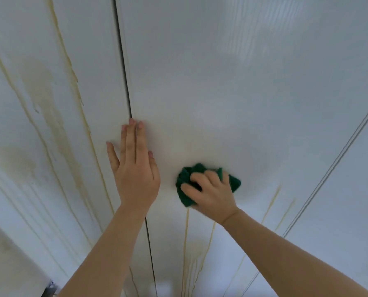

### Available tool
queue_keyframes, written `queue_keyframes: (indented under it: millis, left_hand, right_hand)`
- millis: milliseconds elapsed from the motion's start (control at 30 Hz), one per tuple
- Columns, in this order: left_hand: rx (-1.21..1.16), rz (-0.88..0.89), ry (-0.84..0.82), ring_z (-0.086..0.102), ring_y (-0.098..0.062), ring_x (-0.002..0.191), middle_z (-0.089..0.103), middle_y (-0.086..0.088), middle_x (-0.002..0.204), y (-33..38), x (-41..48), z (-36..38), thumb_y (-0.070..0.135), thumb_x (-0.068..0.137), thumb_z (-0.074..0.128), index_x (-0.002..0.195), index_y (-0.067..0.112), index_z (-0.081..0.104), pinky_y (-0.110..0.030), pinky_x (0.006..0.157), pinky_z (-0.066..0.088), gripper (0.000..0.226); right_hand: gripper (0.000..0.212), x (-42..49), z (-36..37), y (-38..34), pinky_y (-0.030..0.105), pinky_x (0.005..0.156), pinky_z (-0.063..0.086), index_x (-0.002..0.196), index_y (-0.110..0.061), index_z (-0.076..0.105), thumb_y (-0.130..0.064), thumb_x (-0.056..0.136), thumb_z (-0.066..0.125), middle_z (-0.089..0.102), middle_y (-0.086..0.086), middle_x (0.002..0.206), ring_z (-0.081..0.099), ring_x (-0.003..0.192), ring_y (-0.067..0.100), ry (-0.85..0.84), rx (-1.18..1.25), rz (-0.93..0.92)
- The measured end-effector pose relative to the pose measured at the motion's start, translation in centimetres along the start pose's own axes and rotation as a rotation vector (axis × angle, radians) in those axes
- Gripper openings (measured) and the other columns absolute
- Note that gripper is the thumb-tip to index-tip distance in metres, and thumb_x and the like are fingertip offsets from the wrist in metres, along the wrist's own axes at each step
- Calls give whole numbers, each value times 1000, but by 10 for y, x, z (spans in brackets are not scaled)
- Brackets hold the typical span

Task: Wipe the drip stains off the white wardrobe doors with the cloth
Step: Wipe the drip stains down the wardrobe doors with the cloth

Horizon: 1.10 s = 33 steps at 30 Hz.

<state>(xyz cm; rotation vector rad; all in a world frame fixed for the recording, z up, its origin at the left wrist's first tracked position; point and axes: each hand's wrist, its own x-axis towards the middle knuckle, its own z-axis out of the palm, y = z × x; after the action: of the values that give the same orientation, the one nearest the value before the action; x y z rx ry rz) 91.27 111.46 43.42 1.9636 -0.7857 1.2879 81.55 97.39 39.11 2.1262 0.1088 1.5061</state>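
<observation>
white wardrobe doors (243, 82) filling the frame. yellow drip stains (50, 129) down the left and lower centre. left hand (133, 174) flat across the door seam (124, 82), fingers straight. right of it, right hand (212, 195), fingers curled round green cloth (184, 179) against the door.

A dark green cloth (186, 189) is seen. The wardrobe doors (232, 82) are coloured white, streaked with yellowish-brown drip stains (50, 116).
</observation>
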Motion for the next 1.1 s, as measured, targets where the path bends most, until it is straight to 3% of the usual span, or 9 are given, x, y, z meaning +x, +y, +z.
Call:
queue_keyframes:
  millis: [133, 200, 300, 467, 667, 733, 833, 900, 1100]
  left_hand:
    - [6, -15, -6, 22, -25, 138, 33, -19, 148, 2, -1, 1, 6, 90, 39, 142, 3, 25, -49, 112, 12, 54]
    - [8, -23, -3, 23, -26, 138, 33, -19, 148, 4, -2, 2, 5, 90, 39, 143, 3, 25, -48, 112, 12, 54]
    - [-3, -34, -14, 22, -27, 139, 31, -18, 148, 5, -2, 3, 7, 91, 41, 144, 5, 24, -50, 112, 13, 56]
    - [-76, -148, -46, 17, -26, 140, 27, -16, 151, 20, -7, 4, 13, 90, 40, 145, 9, 17, -50, 113, 11, 60]
    - [-30, -189, -89, 22, -34, 139, 28, -21, 150, 37, -23, 14, 20, 90, 43, 144, 8, 21, -52, 112, 14, 60]
    - [-27, -197, -93, 22, -36, 139, 27, -22, 149, 41, -23, 16, 20, 91, 44, 144, 9, 21, -53, 111, 14, 60]
    - [-23, -192, -103, 20, -36, 140, 26, -21, 150, 40, -23, 17, 19, 91, 46, 145, 12, 22, -54, 111, 13, 60]
    - [-19, -209, -112, 20, -35, 140, 26, -20, 151, 39, -23, 16, 19, 90, 47, 145, 14, 22, -56, 111, 14, 61]
    - [-14, -51, -63, 21, -36, 137, 30, -22, 147, 73, -30, 21, 23, 93, 44, 144, 9, 25, -54, 111, 12, 56]
  right_hand:
    - [29, 96, -5, 37, 33, 71, 29, 88, -30, 47, -35, 70, 69, 40, -5, 97, 40, 82, 21, 302, -14, 455]
    - [27, 113, -3, 43, 33, 71, 29, 87, -30, 46, -34, 71, 68, 39, -5, 97, 40, 82, 20, 370, -40, 549]
    - [21, 48, 3, 13, 34, 73, 30, 88, -27, 48, -33, 76, 63, 43, -2, 98, 41, 81, 22, 235, -28, 296]
    - [46, -69, -13, 8, 36, 73, 30, 90, -24, 46, -36, 57, 76, 43, -2, 101, 42, 83, 21, -241, 47, -135]
    - [26, 4, -12, 48, 36, 69, 31, 86, -28, 49, -31, 71, 70, 43, -3, 97, 40, 83, 22, 161, -62, 344]
    - [29, -17, -8, 39, 35, 70, 31, 86, -28, 48, -27, 68, 70, 42, -2, 97, 40, 83, 22, 136, -89, 289]
    - [45, -78, -14, 32, 35, 71, 31, 91, -28, 47, -22, 55, 73, 43, -2, 99, 41, 82, 21, -116, -54, -39]
    - [50, -86, -22, 37, 35, 72, 31, 93, -28, 47, -23, 53, 76, 43, -2, 100, 42, 82, 21, -230, -2, -118]
    - [33, -27, -36, 97, 34, 74, 29, 90, -26, 49, -29, 70, 74, 40, 0, 100, 39, 84, 23, 121, -35, 396]
